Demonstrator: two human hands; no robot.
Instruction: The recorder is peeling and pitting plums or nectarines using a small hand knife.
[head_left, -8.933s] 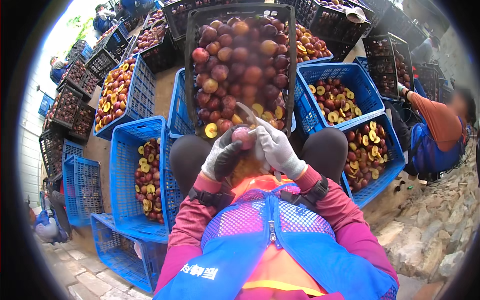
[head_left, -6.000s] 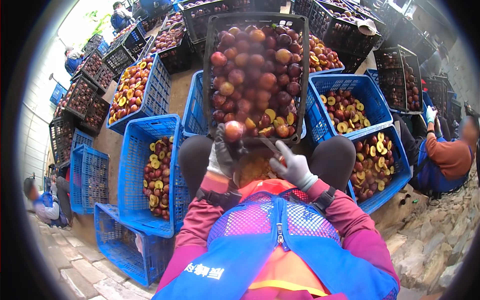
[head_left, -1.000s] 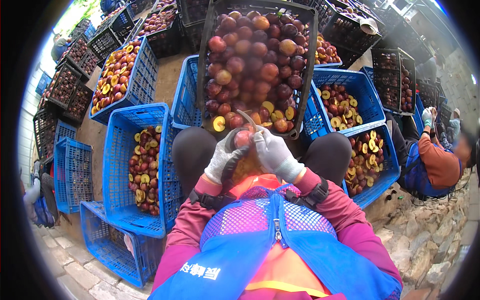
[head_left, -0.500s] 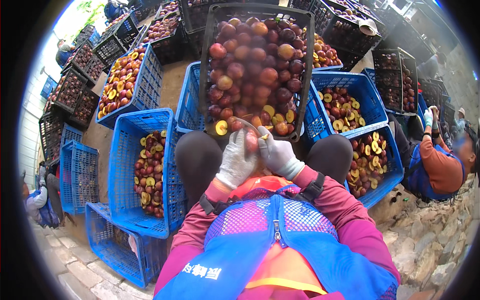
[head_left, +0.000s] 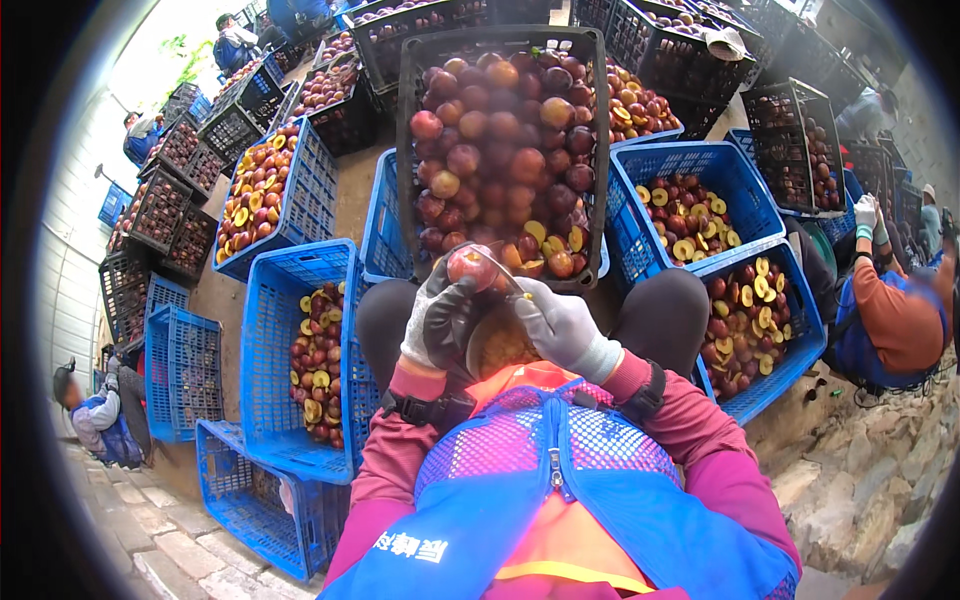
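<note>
My left hand [head_left: 438, 318], in a white glove with a dark palm, is closed around a whole reddish plum [head_left: 468, 266]. In my right hand [head_left: 568, 328], also gloved, is a small knife [head_left: 503, 270], its thin blade against the plum's right side. Both hands are in front of my lap, at the near edge of a black crate [head_left: 408, 130] heaped with dark red plums [head_left: 500, 125]. Several cut plum halves with yellow flesh [head_left: 540, 240] lie at that edge. Between my knees, partly hidden by my hands, is a round container [head_left: 490, 345] with brownish contents.
Blue crates of cut plums stand left [head_left: 262, 350] and right [head_left: 765, 400] of my knees. An overturned-looking blue crate [head_left: 240, 500] lies at lower left. Stacked black crates [head_left: 665, 55] stand behind. Co-workers sit at the right [head_left: 895, 320] and far left [head_left: 100, 415].
My left hand has turned, showing its dark palm, and holds the plum higher and farther left. My right hand has shifted slightly, with the knife blade now across the plum. The view has tilted a little.
</note>
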